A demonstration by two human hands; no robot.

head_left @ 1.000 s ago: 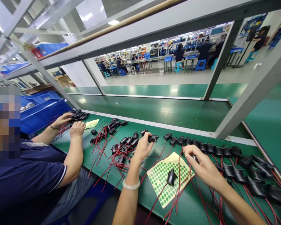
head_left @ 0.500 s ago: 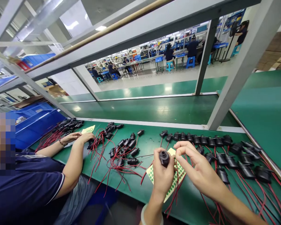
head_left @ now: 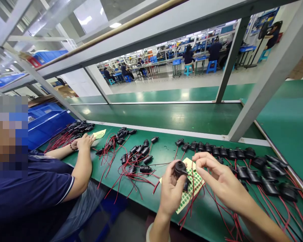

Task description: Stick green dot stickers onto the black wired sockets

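My left hand [head_left: 169,191] is closed around a small black pump [head_left: 180,168], its round nozzle facing up toward me and its red wires trailing down. Beneath it lies a yellow sheet of round green stickers [head_left: 190,198], partly covered by the hand and the pump. Just right of the pump, my right hand [head_left: 221,178] hovers over the sheet's edge with thumb and forefinger brought together in a pinch. Anything between those fingertips is too small to make out.
Rows of black pumps [head_left: 223,152] with red wires line the green table at right; a loose pile [head_left: 138,154] lies left. A co-worker's hands [head_left: 83,143] are beside another sticker sheet [head_left: 99,134]. Blue bins [head_left: 50,127] stand far left; a metal frame post [head_left: 262,77] rises ahead.
My left hand has tilted the pump and turned so more of the palm side shows. The right hand stays pinched nearby. The co-worker's hands have drawn back from their pumps; the view shifted slightly.
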